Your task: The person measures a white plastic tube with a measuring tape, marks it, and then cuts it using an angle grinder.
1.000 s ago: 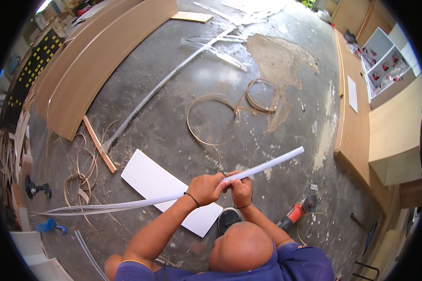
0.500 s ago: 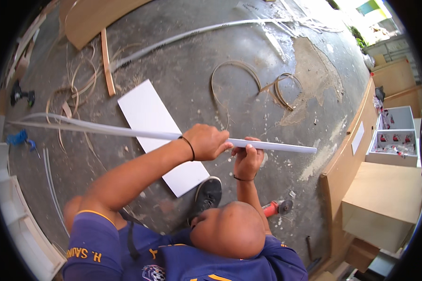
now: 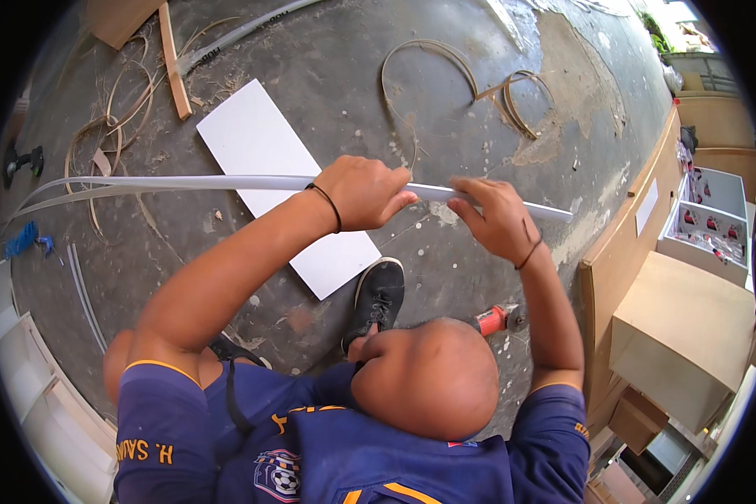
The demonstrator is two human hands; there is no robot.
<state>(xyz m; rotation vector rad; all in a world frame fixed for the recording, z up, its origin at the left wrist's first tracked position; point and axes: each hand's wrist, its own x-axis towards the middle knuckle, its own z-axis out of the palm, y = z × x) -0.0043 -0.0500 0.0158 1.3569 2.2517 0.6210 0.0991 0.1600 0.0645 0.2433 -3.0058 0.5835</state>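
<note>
My left hand (image 3: 363, 193) is closed round a long, flexible white edging strip (image 3: 202, 183), held across in front of me. Farther along it, my right hand (image 3: 497, 212) pinches the strip with fingers over the top and thumb below. The strip's right end sticks out past that hand; toward the left it loops back on itself, so two lengths show. Beneath it, a white rectangular board (image 3: 265, 126) lies slanted on the floor, partly hidden by the strip and my left arm.
Beside my shoe (image 3: 378, 294) lies a red power tool (image 3: 494, 320). Tangled brown strips (image 3: 113, 126) and a wooden slat (image 3: 175, 67) lie far left, a coiled strip (image 3: 433, 46) farther ahead. Wooden panels (image 3: 626, 227) and a box (image 3: 689, 328) stand at right.
My right hand has slid right along the strip and turned over, fingers now on top. The view has shifted, and the left hand still grips the strip.
</note>
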